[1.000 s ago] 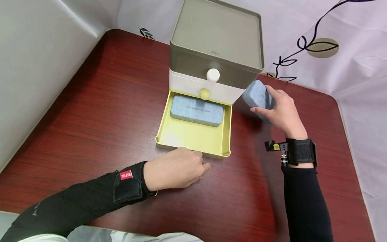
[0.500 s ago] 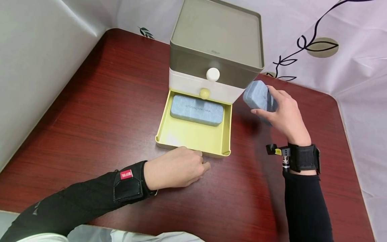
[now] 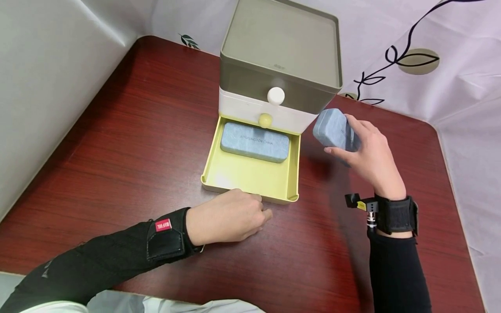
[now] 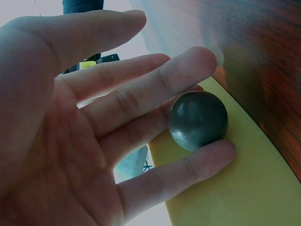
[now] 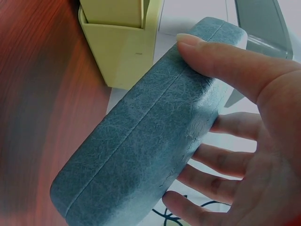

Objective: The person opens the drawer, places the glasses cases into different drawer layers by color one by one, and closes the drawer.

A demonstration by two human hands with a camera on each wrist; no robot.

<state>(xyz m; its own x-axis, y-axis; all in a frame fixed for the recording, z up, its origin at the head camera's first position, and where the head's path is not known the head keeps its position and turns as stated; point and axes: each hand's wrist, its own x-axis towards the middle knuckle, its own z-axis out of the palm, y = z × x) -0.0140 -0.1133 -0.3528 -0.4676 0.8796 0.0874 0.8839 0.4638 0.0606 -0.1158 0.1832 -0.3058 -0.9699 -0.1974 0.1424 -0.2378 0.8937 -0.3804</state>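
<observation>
My right hand (image 3: 373, 156) grips a blue glasses case (image 3: 330, 128) between thumb and fingers, to the right of the drawer unit. In the right wrist view the case (image 5: 136, 127) is tilted, with a seam along its side and the thumb (image 5: 225, 59) across its upper end. A second blue glasses case (image 3: 254, 143), lettered on top, lies in the pulled-out yellow drawer (image 3: 235, 174). My left hand (image 3: 231, 216) is at that drawer's front. Its fingers reach, mostly straight, around a dark round knob (image 4: 198, 120), which touches the little finger; the thumb stands away.
Above the yellow drawer stand a white drawer (image 3: 238, 104) with a yellow knob (image 3: 265, 121) and a grey-brown drawer with a white knob (image 3: 275, 96). A shallow lid (image 3: 282, 39) tops the unit. It stands on a reddish-brown wooden table (image 3: 117, 130) with pale cloth behind.
My right hand, still holding the glasses case, has shifted slightly toward the person and to the right. The left hand, the drawer and the case inside it stay in place.
</observation>
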